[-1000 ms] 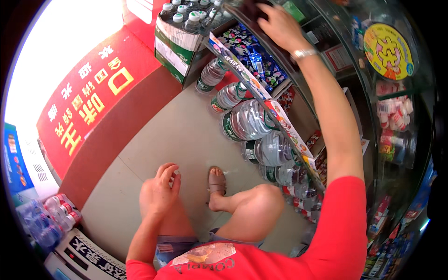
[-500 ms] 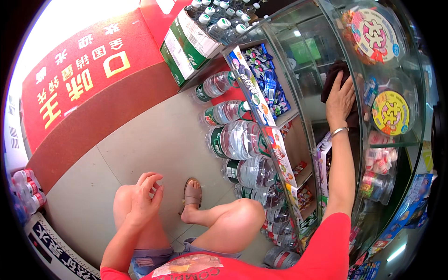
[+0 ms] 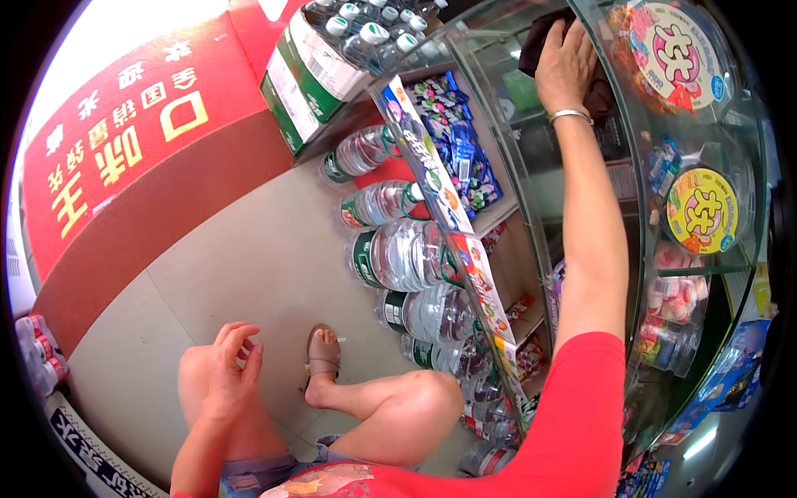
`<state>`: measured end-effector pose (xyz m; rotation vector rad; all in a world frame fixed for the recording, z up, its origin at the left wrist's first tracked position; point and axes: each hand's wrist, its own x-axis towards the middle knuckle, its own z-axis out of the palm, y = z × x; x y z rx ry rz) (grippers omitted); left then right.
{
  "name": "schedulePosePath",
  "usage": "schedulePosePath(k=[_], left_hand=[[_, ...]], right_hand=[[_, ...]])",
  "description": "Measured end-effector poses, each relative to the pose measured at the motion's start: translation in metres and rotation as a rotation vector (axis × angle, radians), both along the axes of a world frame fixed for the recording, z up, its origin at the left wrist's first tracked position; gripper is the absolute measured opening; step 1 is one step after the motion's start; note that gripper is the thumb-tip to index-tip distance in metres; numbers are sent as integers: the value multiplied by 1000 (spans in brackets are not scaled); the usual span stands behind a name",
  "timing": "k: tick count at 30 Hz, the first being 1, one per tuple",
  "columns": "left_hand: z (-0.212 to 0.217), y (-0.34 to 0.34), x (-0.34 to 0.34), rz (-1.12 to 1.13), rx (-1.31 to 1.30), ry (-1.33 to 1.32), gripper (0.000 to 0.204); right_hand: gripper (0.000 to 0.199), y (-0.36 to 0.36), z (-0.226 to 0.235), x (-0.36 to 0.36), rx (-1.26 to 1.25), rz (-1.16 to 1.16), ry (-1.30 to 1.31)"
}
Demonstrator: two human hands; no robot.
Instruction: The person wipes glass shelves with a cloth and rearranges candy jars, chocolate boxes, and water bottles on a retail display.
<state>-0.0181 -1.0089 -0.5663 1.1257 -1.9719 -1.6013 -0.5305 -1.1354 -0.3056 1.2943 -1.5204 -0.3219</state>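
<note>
As I watch through the head camera, my right hand lies over a dark cloth at the glass case, fingers stretched out; I can't tell whether they pinch the fabric. The cloth shows left of those fingers and right of the palm. Below and left of that grip I see blue packets, then water bottles; to its right, lidded jars. My left hand is loosely curled near the knee, thumb apart from the fingers.
</note>
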Motion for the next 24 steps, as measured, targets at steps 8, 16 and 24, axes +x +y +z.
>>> schedulePosePath(k=[8,16,24], left_hand=[[23,-6,-21,-382,-285,94,30],[-1,-2,-2,-415,-218,77,34],[-5,-12,-10,-359,-133,117,32]], right_hand=[[54,120,5,20,480,-181,-44],[53,199,27,77,396,-562,200],[60,192,13,47,60,-461,39]])
